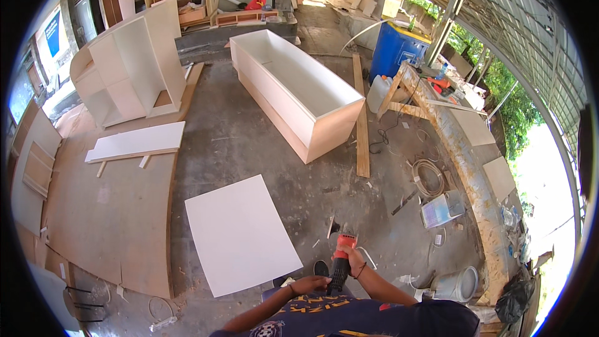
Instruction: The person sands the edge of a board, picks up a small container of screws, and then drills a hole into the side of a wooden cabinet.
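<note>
Close to my body I hold a red and black angle grinder (344, 244), its disc end pointing away from me over the floor. My right hand (353, 261) is wrapped round the red middle of its body. At the black rear end, my left hand (311, 284) is closed with its fingertips against the tool; exactly what they pinch there is too small to make out. A flat white panel (243, 234) lies on the floor to the left of the grinder. Farther ahead stands a long open-topped wooden box (337, 131) with a white inside.
Left, a large brown board (115, 212) bears a narrow white board (137, 142) and a pale cabinet (131, 75). Right are a plank (362, 118), a coiled hose (428, 178), a paint-stained box (443, 209), a bucket (458, 284) and a blue drum (397, 50). Cables trail across the floor.
</note>
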A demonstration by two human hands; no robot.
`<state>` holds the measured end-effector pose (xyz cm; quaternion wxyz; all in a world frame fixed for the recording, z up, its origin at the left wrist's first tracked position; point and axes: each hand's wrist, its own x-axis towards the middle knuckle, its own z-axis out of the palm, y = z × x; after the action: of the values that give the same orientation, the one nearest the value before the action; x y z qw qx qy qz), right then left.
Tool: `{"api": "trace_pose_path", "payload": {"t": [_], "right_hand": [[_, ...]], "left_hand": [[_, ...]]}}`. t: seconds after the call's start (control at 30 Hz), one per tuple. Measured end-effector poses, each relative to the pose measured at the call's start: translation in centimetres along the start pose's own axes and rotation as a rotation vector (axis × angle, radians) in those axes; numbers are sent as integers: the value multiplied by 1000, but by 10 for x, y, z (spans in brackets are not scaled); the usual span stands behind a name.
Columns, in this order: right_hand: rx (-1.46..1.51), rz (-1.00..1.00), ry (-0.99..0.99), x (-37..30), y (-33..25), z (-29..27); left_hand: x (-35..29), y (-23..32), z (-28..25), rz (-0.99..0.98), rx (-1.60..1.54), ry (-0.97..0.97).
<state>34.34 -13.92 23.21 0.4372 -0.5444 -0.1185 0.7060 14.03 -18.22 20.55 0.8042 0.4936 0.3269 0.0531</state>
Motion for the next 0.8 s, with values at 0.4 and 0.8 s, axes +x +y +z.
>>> {"api": "trace_pose_path", "payload": {"t": [0.4,0.8], "right_hand": [[-134,-457,-12,-36,-26,65],[-146,-442,-38,-45,-32,89]], "left_hand": [[-20,49,-19,-51,-37,-135],[-35,49,-23,3,-144,-122]]}}
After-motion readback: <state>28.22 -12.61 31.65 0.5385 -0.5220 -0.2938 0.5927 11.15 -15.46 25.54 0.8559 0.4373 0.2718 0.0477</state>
